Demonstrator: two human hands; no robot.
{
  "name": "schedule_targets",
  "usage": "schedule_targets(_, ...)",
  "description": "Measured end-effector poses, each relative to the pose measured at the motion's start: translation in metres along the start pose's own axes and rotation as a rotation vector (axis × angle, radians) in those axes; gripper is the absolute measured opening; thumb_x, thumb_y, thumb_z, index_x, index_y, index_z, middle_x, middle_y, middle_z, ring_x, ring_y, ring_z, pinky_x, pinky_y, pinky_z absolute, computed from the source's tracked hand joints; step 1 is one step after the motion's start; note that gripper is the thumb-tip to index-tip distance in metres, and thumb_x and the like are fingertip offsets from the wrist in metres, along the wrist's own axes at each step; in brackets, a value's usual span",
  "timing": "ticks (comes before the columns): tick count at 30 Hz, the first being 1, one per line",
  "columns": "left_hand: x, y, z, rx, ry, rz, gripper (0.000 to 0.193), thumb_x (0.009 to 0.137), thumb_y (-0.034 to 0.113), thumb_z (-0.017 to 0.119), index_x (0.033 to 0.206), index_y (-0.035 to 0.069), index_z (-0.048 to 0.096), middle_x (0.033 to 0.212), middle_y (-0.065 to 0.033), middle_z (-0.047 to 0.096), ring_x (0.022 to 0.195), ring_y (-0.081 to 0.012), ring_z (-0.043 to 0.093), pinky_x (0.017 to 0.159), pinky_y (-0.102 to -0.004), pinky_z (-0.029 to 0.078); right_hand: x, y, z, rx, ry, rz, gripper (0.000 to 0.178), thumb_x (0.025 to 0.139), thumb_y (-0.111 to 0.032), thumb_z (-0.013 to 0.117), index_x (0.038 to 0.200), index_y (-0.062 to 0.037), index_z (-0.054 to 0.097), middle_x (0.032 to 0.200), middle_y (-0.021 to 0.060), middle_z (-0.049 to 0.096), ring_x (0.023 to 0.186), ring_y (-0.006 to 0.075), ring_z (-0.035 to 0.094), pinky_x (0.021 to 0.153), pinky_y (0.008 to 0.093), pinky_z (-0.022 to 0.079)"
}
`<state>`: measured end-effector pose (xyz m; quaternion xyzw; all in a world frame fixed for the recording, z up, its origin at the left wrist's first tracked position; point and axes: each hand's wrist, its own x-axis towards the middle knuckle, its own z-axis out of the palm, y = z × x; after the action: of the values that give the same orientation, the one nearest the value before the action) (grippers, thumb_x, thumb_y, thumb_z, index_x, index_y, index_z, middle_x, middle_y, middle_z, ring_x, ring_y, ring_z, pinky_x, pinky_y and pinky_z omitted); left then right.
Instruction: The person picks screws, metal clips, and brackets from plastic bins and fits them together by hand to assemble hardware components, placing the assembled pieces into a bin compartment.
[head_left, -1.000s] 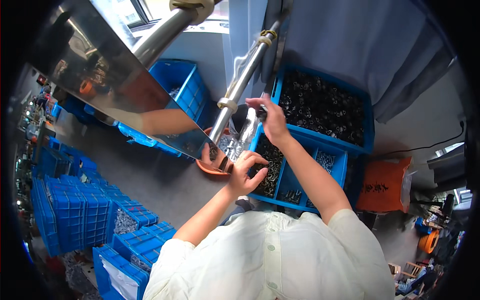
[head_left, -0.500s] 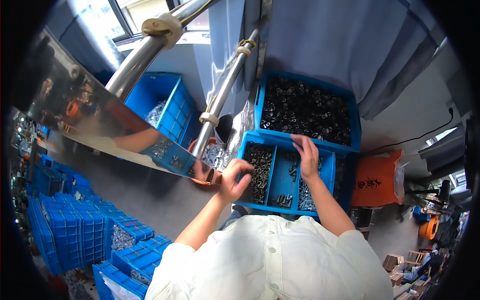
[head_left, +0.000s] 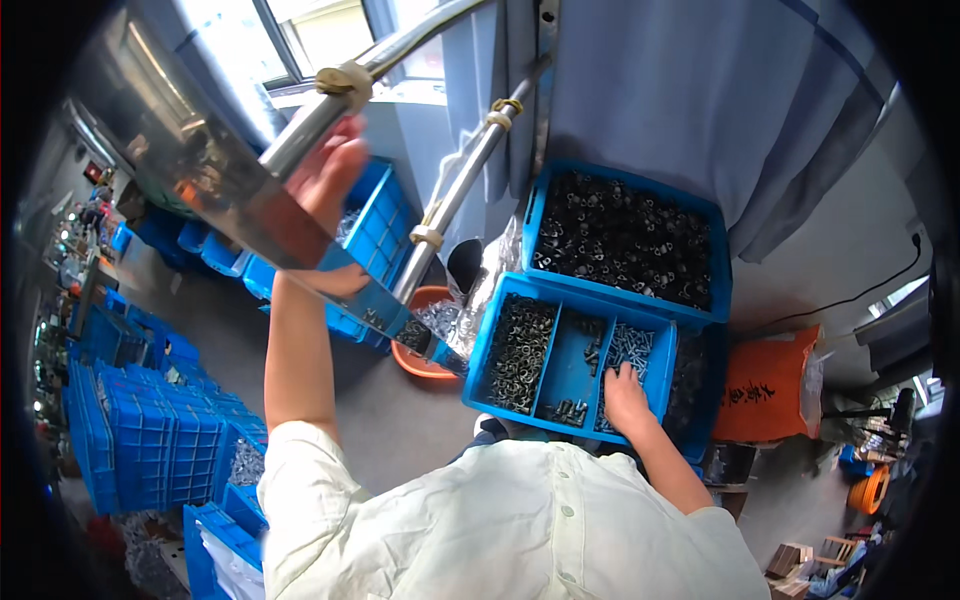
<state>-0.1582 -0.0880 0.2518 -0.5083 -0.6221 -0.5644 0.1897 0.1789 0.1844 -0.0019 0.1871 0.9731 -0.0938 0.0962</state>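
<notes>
Right in front of me is a blue divided bin [head_left: 474,385]. Dark ring-shaped metal parts [head_left: 520,350] fill its left compartment, short dark bolts [head_left: 566,411] lie in the middle one, and silvery screws [head_left: 630,345] are in the right one. My right hand [head_left: 627,402] is down in the right compartment, its fingers drawn together at the screws; whatever is between the fingertips is hidden. Raised at the upper left, my left hand [head_left: 330,165] is by a metal tube [head_left: 300,135], partly behind a shiny metal strip [head_left: 235,185]. Motion smears its fingers.
Behind the divided bin stands a larger blue crate [head_left: 728,265] of black metal parts [head_left: 620,235]. An orange bowl [head_left: 425,365] sits below a second slanting tube [head_left: 455,180]. Blue crates [head_left: 160,440] are stacked at left; an orange sack [head_left: 770,385] stands right.
My left hand has gone from the divided bin's left side up and left to the metal tube. My right hand has lowered into the screws. The view has shifted slightly.
</notes>
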Motion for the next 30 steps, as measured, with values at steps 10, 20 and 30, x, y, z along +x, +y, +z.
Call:
schedule_targets(10, 0.054, 0.021, 0.028, 0.861, 0.071, 0.05, 0.026, 0.079, 0.024, 0.074, 0.068, 0.003, 0.063, 0.055, -0.0039, 0.055, 0.045, -0.0093, 0.048, 0.047, -0.024, 0.039, 0.01, 0.038, 0.001, 0.136, 0.007, -0.219, 0.016, 0.067, 0.003, 0.061, 0.083, 0.0017, 0.06, 0.089, 0.0232, 0.055, 0.091, 0.0399, 0.055, 0.079, 0.0422, 0.048)
schedule_targets(20, 0.013, 0.017, 0.019, 0.736, 0.077, -0.299, 0.029, 0.082, 0.023, 0.07, 0.065, 0.003, 0.058, 0.053, -0.0057, 0.052, 0.048, -0.0142, 0.049, 0.049, -0.0298, 0.04, 0.015, 0.044, -0.003, 0.191, 0.131, -0.154, 0.01, 0.07, 0.001, 0.061, 0.079, 0.0027, 0.063, 0.081, 0.0213, 0.06, 0.078, 0.0364, 0.06, 0.072, 0.0412, 0.05)
schedule_targets(30, -0.11, -0.091, -0.039, -0.782, 0.094, -1.234, 0.019, 0.086, 0.028, 0.064, 0.084, 0.009, 0.063, 0.069, -0.0012, 0.059, 0.063, -0.0125, 0.053, 0.054, -0.0246, 0.041, -0.003, 0.029, -0.065, 1.592, -0.132, 0.135, 0.012, 0.083, -0.007, 0.06, 0.089, 0.0026, 0.065, 0.082, 0.0097, 0.063, 0.078, 0.0204, 0.064, 0.069, 0.033, 0.052)
